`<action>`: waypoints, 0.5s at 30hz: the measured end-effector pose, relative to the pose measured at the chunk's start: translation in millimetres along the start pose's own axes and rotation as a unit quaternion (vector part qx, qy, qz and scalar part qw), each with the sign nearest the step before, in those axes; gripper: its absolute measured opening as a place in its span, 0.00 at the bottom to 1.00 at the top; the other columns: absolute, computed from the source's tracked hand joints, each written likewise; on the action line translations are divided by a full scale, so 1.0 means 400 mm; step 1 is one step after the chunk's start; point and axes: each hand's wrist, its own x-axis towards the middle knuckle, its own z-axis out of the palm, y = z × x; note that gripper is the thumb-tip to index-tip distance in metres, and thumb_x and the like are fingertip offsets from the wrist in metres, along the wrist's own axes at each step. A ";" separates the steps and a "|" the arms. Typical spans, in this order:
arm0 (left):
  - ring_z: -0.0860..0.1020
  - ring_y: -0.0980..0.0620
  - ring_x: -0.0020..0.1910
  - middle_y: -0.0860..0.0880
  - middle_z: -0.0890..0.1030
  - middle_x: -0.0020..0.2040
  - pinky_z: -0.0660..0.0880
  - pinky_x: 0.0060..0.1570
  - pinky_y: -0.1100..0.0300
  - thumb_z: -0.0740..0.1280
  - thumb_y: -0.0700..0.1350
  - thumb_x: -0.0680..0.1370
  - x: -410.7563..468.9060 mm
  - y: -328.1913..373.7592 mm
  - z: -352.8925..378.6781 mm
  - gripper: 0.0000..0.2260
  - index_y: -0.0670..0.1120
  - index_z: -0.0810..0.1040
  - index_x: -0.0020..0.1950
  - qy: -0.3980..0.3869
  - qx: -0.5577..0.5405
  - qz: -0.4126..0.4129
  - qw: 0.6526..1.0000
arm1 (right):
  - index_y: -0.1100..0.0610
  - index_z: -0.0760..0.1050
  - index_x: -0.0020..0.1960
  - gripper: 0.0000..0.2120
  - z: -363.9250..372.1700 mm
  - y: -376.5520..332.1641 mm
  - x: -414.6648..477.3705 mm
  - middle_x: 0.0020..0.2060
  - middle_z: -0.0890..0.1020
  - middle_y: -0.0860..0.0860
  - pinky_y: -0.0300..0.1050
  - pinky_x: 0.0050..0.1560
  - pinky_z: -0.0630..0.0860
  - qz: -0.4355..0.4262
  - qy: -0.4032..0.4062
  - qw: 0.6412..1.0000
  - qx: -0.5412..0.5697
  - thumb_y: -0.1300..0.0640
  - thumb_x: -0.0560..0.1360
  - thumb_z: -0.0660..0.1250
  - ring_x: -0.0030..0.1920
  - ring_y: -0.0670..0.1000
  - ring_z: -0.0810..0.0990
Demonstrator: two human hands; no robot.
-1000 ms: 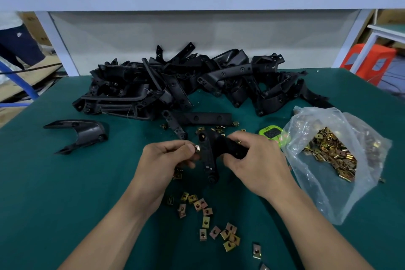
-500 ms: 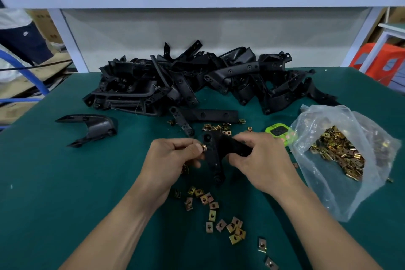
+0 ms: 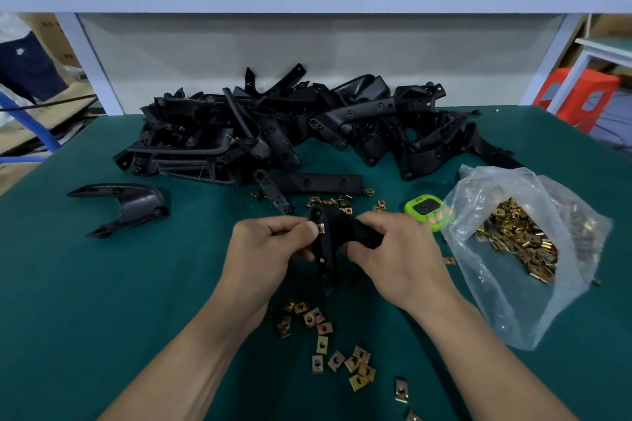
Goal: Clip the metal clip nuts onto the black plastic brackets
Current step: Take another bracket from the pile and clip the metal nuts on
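Your left grip (image 3: pixel 266 249) is pinching a clip nut (image 3: pixel 321 228) onto the bracket (image 3: pixel 330 249), which your right grip (image 3: pixel 400 260) is clasping above the counter (image 3: pixel 102 301); the nut is hardly advancing since a second ago, so seating is likely unfinished.

table top (image 3: pixel 102 284): was plain dark teal
brackets (image 3: pixel 355 113): were black
clip nuts (image 3: pixel 322 344): were brassy gold
timer (image 3: pixel 424 212): was lime green, dark screen
bag (image 3: pixel 506 304): was clear
stool (image 3: pixel 578 96): was orange-red

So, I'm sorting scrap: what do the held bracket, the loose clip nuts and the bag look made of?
Bracket: matte black moulded plastic, seemingly; dull, with moulded holes. Clip nuts: thin folded metal, brassy-yellow plated sheen. Bag: thin clear plastic film; crinkled, contents visible through it.
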 end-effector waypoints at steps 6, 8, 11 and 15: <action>0.82 0.68 0.46 0.65 0.85 0.43 0.74 0.46 0.76 0.68 0.40 0.80 -0.001 -0.010 0.008 0.14 0.59 0.88 0.49 0.042 0.152 0.099 0.983 | 0.43 0.81 0.41 0.03 -0.023 0.026 0.029 0.32 0.82 0.43 0.43 0.30 0.74 0.046 0.047 0.995 0.068 0.48 0.70 0.76 0.32 0.46 0.78; 0.79 0.68 0.49 0.70 0.82 0.45 0.71 0.47 0.79 0.70 0.41 0.77 -0.007 -0.020 0.003 0.13 0.58 0.87 0.53 -0.008 0.290 0.130 0.948 | 0.42 0.82 0.41 0.04 -0.028 0.032 0.030 0.32 0.82 0.43 0.40 0.29 0.73 0.055 0.060 0.992 0.096 0.48 0.70 0.76 0.32 0.45 0.78; 0.70 0.63 0.56 0.69 0.78 0.53 0.62 0.56 0.79 0.74 0.48 0.75 -0.013 -0.036 0.013 0.07 0.57 0.87 0.52 -0.095 0.415 0.203 0.882 | 0.40 0.82 0.43 0.04 -0.021 0.031 0.024 0.34 0.83 0.39 0.44 0.35 0.78 0.052 0.056 0.994 0.076 0.45 0.69 0.76 0.35 0.43 0.80; 0.74 0.55 0.50 0.55 0.83 0.43 0.73 0.54 0.58 0.73 0.45 0.77 -0.015 -0.033 0.021 0.05 0.49 0.87 0.42 -0.107 0.489 0.242 0.831 | 0.39 0.82 0.45 0.05 -0.018 0.031 0.023 0.36 0.84 0.40 0.49 0.39 0.81 0.051 0.054 0.994 0.076 0.45 0.70 0.76 0.37 0.43 0.81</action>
